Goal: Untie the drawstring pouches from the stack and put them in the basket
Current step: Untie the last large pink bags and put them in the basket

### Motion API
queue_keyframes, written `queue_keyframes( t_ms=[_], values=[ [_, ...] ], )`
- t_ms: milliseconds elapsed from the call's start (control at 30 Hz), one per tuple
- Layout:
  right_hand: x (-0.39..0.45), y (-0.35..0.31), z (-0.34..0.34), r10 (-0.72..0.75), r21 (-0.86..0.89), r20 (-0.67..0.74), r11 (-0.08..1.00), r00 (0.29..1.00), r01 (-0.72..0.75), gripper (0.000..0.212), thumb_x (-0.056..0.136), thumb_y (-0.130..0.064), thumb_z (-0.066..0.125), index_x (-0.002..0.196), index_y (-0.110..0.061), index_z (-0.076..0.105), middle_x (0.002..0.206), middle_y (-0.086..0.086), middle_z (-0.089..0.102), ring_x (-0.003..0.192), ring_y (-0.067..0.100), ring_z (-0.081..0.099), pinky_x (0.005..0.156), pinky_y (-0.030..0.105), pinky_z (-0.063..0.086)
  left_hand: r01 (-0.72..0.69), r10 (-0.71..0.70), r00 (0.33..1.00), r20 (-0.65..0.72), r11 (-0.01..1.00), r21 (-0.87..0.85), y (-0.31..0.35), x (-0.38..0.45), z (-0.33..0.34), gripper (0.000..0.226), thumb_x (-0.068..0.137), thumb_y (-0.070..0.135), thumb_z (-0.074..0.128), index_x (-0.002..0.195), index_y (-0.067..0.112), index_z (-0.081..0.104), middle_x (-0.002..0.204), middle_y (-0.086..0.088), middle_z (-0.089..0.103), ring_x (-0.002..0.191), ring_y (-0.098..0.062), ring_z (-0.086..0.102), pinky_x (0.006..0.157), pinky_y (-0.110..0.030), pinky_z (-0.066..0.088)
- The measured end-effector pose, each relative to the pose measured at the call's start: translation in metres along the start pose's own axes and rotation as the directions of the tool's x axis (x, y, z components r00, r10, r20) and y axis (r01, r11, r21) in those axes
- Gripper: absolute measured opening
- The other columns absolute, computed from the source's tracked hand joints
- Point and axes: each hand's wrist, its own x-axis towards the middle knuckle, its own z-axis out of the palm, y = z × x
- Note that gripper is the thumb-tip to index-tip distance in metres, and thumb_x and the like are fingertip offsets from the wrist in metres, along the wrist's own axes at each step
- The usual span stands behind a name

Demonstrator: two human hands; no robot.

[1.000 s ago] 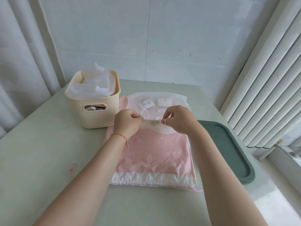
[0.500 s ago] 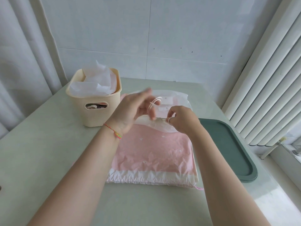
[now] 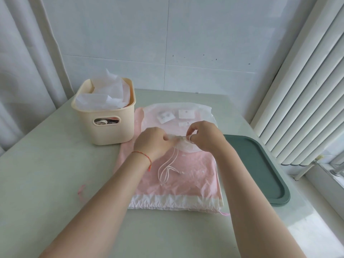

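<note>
On desk, head view: both hands pinch the gathered mouth of the top white pouch (image 3: 178, 118) on the pink stack (image 3: 178, 183). Left hand (image 3: 151, 141) has dropped from its raised, open-fingered pose 0.5 s ago & grips again; right hand (image 3: 203, 135) holds w/ cord round a finger. Cord (image 3: 167, 168) now trails loose, so knot's prob. undone; basket (image 3: 108, 116) waits just left.

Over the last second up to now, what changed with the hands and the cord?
The left hand, raised with fingers spread half a second ago, has come back down and pinches the white pouch's mouth again, opposite the right hand. The cord, looped at the fingers before, now trails loose over the pink pouch. The right hand kept its pinch; basket, tray and stack stayed put.
</note>
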Motion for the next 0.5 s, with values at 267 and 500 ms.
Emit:
queue_keyframes(
  t_ms=[267,500],
  values=[
    [0.001,0.001,0.000,-0.001,0.046,-0.009,0.999,1.000,0.002,0.014,0.086,-0.012,0.058,0.088,-0.019,0.069,0.060,-0.008,0.053,0.051,0.014,0.047,0.054,0.026,0.041,0.104,-0.102,0.995,0.022,0.957,-0.271,0.011,0.000,0.018,0.031,0.089,0.024,0.054,0.064,0.008,0.058,0.065,-0.008,0.059,0.065,-0.025,0.051,0.061,-0.035,0.041],
    [0.002,0.001,-0.001,-0.017,0.056,0.020,0.998,1.000,0.016,0.012,0.086,-0.014,0.060,0.087,-0.020,0.070,0.062,-0.009,0.052,0.051,0.013,0.046,0.050,0.023,0.037,0.485,-0.237,0.871,0.430,0.552,-0.678,0.014,0.002,0.001,0.030,0.096,0.028,0.041,0.070,0.015,0.049,0.048,0.006,0.024,0.033,-0.008,0.017,0.035,-0.016,0.015]
  ],
)
